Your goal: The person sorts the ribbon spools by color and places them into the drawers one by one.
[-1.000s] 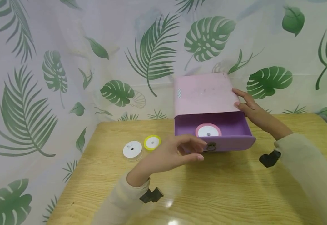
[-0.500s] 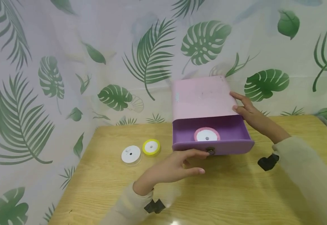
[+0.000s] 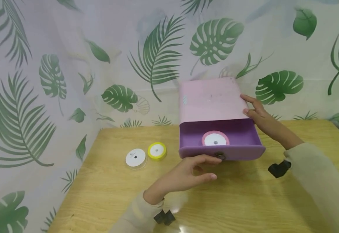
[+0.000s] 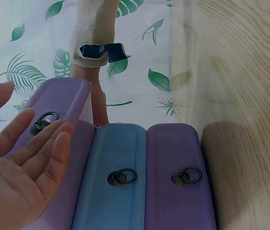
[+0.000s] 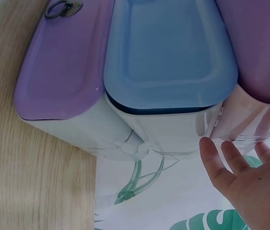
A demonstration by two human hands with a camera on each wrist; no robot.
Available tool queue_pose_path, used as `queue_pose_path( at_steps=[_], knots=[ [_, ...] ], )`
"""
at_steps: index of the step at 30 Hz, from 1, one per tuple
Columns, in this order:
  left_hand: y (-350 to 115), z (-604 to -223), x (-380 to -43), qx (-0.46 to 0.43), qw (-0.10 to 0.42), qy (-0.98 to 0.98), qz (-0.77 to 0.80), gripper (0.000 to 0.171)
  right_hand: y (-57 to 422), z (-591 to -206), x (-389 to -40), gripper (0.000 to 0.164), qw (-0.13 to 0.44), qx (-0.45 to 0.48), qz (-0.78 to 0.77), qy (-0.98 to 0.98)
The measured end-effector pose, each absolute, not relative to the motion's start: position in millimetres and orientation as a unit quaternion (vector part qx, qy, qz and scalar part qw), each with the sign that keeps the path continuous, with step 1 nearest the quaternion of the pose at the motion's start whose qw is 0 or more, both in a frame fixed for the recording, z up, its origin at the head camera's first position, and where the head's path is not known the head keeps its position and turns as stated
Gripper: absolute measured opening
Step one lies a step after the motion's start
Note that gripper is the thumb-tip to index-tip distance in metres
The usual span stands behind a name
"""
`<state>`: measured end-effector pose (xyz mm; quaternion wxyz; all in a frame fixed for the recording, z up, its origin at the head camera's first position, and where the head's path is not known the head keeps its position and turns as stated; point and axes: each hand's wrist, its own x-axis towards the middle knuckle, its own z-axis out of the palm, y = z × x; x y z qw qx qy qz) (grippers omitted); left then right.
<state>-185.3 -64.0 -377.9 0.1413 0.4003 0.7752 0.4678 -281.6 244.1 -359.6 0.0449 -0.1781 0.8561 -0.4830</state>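
A pink-topped drawer cabinet (image 3: pixel 213 100) stands on the table, its top purple drawer (image 3: pixel 242 152) pulled out. Inside the drawer lies a white spool with a pink rim (image 3: pixel 215 139). My left hand (image 3: pixel 184 174) is in front of the drawer front, palm toward it, fingers loosely bent beside the metal ring pull (image 4: pixel 48 117). Whether a fingertip touches the ring I cannot tell. With spread fingers, my right hand (image 3: pixel 264 121) rests against the cabinet's right upper edge; in the right wrist view the hand (image 5: pixel 259 187) is beside the cabinet wall.
Below the top drawer are a blue drawer (image 4: pixel 118 158) and another purple drawer (image 4: pixel 173 153), both closed with ring pulls. Left of the cabinet, a yellow-rimmed spool (image 3: pixel 157 150) and a white spool (image 3: pixel 136 157) lie on the wooden table (image 3: pixel 114 194). A leaf-patterned cloth (image 3: pixel 114 42) hangs behind.
My left hand has come down from over the drawer's front edge and slightly right, to the ring pull. The right hand stays on the cabinet; the drawer looks about equally far out.
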Motion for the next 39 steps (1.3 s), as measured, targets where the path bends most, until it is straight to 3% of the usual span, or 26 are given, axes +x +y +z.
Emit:
queue_pose_path(
  at_steps=[14, 22, 39],
  knots=[
    [-52.3, -383.5, -181.7, 0.394, 0.134, 0.771, 0.481, 0.035, 242.9, -361.9, -281.0, 0.062, 0.054, -0.179, -0.499, 0.846],
    [-68.3, -383.6, -176.2, 0.375, 0.135, 0.782, 0.478, 0.034, 241.6, -362.2, -281.5, 0.062, 0.051, -0.179, -0.499, 0.846],
    [-73.9, -382.0, -178.8, 0.373, 0.164, 0.749, 0.523, 0.050, 242.1, -361.4, -284.4, 0.063, 0.040, -0.171, -0.486, 0.856]
  ],
)
